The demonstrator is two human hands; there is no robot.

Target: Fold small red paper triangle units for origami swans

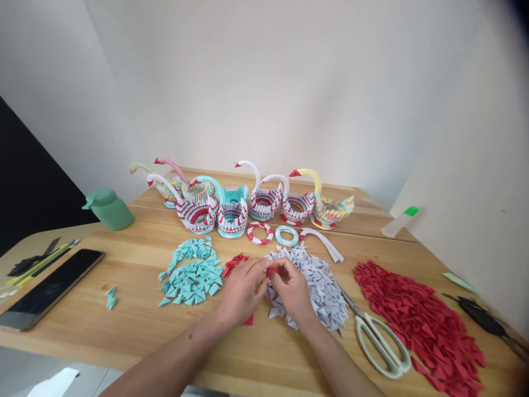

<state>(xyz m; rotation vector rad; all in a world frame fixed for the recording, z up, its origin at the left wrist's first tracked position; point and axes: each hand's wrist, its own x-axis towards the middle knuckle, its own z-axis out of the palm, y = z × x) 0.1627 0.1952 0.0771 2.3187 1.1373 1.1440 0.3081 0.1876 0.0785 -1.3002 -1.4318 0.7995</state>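
Observation:
My left hand (242, 289) and my right hand (294, 290) meet over the wooden table (124, 325), both pinching a small red folded paper piece (271, 271) between the fingertips. Under and behind the right hand lies a heap of white folded paper triangles (320, 281). A small cluster of red triangles (235, 262) sits just beyond the left hand. To its left spreads a pile of teal triangles (192, 273). Along the back stand several modular paper swans (231, 207).
A large heap of red triangles (417, 320) fills the right side, with pale green scissors (378, 339) beside it. Two paper rings (260, 232) lie before the swans. A phone (49, 286) and a green bottle (109, 208) sit at left; dark scissors (483, 317) at far right.

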